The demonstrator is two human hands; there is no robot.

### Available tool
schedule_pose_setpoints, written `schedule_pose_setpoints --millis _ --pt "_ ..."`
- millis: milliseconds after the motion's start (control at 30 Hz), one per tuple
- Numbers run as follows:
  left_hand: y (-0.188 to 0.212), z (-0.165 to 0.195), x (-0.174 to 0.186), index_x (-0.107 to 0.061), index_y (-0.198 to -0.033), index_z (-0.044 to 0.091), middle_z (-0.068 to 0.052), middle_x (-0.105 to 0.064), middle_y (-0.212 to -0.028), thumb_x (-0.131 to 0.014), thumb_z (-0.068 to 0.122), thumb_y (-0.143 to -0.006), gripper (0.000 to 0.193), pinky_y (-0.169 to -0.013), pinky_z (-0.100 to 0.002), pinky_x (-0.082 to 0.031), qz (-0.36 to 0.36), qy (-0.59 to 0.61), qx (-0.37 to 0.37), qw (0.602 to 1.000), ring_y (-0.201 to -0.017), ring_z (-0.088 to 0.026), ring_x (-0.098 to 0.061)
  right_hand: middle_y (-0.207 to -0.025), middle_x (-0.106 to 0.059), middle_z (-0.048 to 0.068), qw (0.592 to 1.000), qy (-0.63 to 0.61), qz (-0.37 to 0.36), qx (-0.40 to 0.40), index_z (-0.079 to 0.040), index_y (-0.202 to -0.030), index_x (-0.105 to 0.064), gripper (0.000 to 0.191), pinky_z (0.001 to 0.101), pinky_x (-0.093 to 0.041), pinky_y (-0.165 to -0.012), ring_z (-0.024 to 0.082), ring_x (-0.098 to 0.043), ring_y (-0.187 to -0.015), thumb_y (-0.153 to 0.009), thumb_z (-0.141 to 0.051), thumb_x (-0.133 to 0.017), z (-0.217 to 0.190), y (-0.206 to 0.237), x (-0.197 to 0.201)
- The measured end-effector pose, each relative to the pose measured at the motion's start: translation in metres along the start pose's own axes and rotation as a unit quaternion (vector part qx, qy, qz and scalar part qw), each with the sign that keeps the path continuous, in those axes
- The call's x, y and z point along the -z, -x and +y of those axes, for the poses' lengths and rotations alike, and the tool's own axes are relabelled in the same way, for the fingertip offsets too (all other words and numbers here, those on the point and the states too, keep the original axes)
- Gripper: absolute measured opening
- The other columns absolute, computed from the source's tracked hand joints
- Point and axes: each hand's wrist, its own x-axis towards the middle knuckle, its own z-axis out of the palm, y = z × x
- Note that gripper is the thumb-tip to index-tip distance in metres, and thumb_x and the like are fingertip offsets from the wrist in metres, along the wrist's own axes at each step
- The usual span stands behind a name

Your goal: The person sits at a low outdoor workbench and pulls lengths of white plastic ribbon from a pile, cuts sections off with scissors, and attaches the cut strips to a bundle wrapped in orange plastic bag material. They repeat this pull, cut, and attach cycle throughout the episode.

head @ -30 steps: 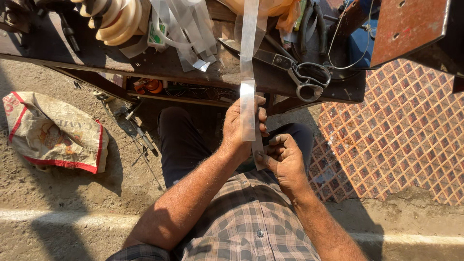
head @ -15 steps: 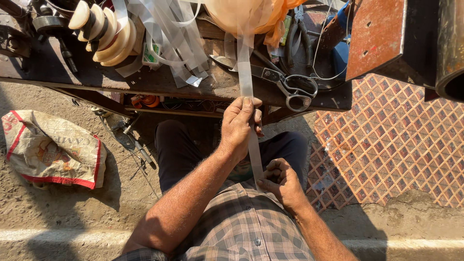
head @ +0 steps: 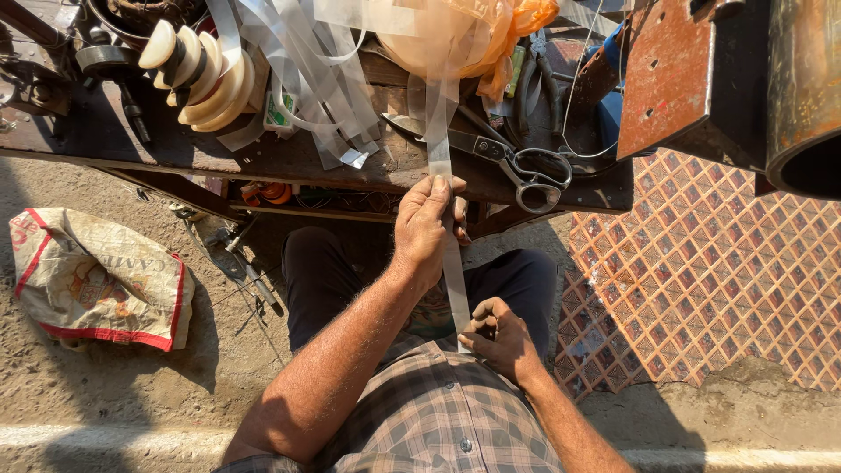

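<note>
Cluttered dark bench (head: pixel 289 158) outdoors carried scissors (head: pixel 517 166). Left hand (head: pixel 425 228) pinched a pale strip (head: pixel 454 280) below the bench edge; right hand (head: pixel 499 337) gripped its lower end near the lap.

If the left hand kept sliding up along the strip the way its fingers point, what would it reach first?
Probably the workbench edge, just above the left hand pinching the pale strip; the scissors lie off to the right. Depth is unclear.

left hand (head: pixel 427 226) pinching pale strip (head: pixel 441 131) at 12 o'clock, right hand (head: pixel 498 337) gripping its lower end at centre, scissors (head: pixel 517 166) on workbench (head: pixel 263 158) at 1 o'clock, sack (head: pixel 92 276) at 9 o'clock
</note>
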Motion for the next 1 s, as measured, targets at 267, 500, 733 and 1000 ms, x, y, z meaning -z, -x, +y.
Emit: schedule_pose_setpoints --millis 267,500,733,1000 --pt "0.004 0.014 0.003 -0.061 -0.099 0.006 0.002 -0.049 -0.062 -0.047 0.028 -0.109 0.028 -0.043 -0.025 -0.039 -0.001 -0.032 -0.007 0.999 -0.047 -0.008 -0.043 -0.088 -0.079 0.009 0.995 0.084 -0.05 0.023 -0.007 -0.107 -0.061 0.041 0.0314 -0.061 -0.074 0.015 -0.074 -0.081 -0.077 -0.018 -0.087 -0.021 -0.024 0.003" --pt "0.015 0.039 0.017 -0.061 -0.092 0.006 0.004 -0.047 -0.059 -0.047 0.028 -0.108 0.031 -0.039 -0.023 -0.034 -0.019 -0.109 -0.022 0.994 -0.044 -0.005 -0.039 -0.104 -0.074 0.009 0.892 0.18 0.287 0.301 -0.003 -0.101 -0.072 0.022 0.0367 -0.061 -0.082 0.023 -0.073 -0.096 -0.085 -0.017 -0.08 -0.091 -0.03 0.066" --pt "0.037 0.056 0.029 -0.062 -0.088 0.005 0.005 -0.046 -0.057 -0.048 0.026 -0.105 0.03 -0.038 -0.023 -0.033 -0.037 -0.168 -0.019 0.985 -0.043 -0.005 -0.038 -0.114 -0.068 0.015 0.742 0.369 0.371 0.418 -0.001 -0.11 -0.07 0.024 0.0469 -0.053 -0.099 0.033 -0.065 -0.112 -0.087 -0.005 -0.076 -0.137 -0.06 0.09" --pt "0.036 0.058 0.044 -0.061 -0.088 0.004 0.006 -0.044 -0.061 -0.05 0.024 -0.107 0.03 -0.043 -0.022 -0.031 -0.075 -0.184 -0.018 0.98 -0.05 -0.004 -0.038 -0.103 -0.066 0.015 0.772 0.446 0.299 0.34 -0.002 -0.115 -0.064 0.041 0.0462 -0.057 -0.081 0.036 -0.068 -0.097 -0.074 0.001 -0.065 -0.124 -0.065 0.099"
